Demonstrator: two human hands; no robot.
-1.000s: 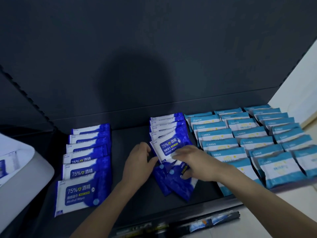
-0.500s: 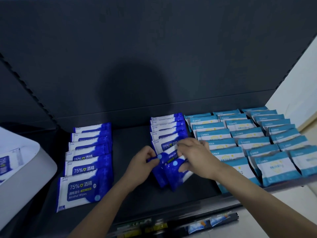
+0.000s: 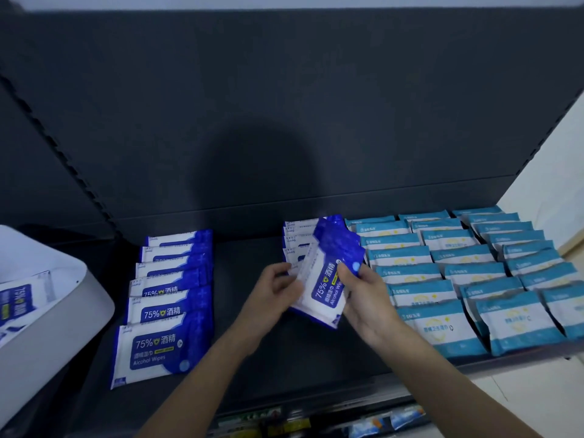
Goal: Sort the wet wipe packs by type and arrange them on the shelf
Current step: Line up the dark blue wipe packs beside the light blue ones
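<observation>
Both hands hold a small bundle of dark blue 75% alcohol wipe packs [image 3: 327, 284], turned on end above the dark shelf [image 3: 252, 358]. My left hand [image 3: 276, 290] grips the bundle's white left edge, and my right hand [image 3: 363, 295] pinches its blue right side. Behind the bundle stands a short row of the same dark blue packs [image 3: 298, 235]. A second row of dark blue packs [image 3: 167, 298] lies overlapped at the shelf's left. Light blue wipe packs [image 3: 467, 273] fill the right side in three rows.
A white bin [image 3: 53, 314] at the left edge holds more dark blue packs. The shelf's dark back panel [image 3: 284, 121] rises behind the rows. A price rail [image 3: 284, 422] runs along the front edge, with a pale wall to the right.
The loose dark blue packs that lay flat at the front of the middle row have been gathered and lifted on end between both hands. The view has shifted slightly.
</observation>
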